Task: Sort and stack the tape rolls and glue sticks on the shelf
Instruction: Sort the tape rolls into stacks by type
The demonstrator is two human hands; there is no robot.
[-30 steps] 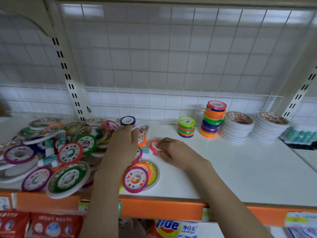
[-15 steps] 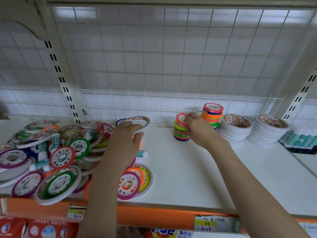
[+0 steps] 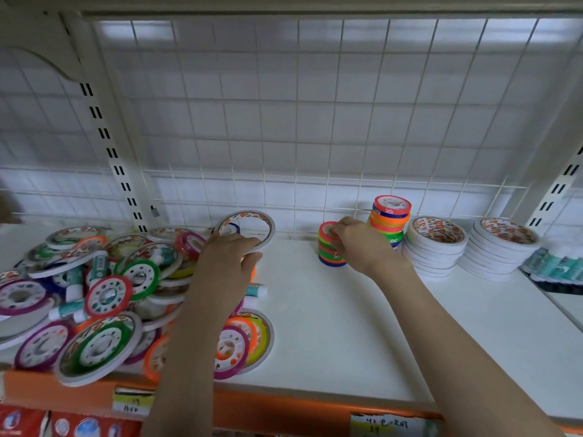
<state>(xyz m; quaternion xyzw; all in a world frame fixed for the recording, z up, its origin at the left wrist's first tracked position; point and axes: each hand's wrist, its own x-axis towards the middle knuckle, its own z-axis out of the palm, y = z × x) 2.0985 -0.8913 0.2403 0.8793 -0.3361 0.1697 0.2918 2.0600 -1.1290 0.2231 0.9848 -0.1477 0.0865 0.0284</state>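
Fingers (image 3: 339,230) touch short stack (image 3: 329,247) beside taller stack (image 3: 389,220), 2 white stacks (image 3: 435,247).

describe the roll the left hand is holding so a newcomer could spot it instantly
On the white shelf, left of centre near the wire-grid back, the left hand holds up one large white tape ring above the jumbled pile. It is tilted and lifted, with an open centre, unlike the rolls lying below.

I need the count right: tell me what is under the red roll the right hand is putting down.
Under the red roll sits a short stack of small rolls, green, orange and blue bands showing. The right hand covers its right side.
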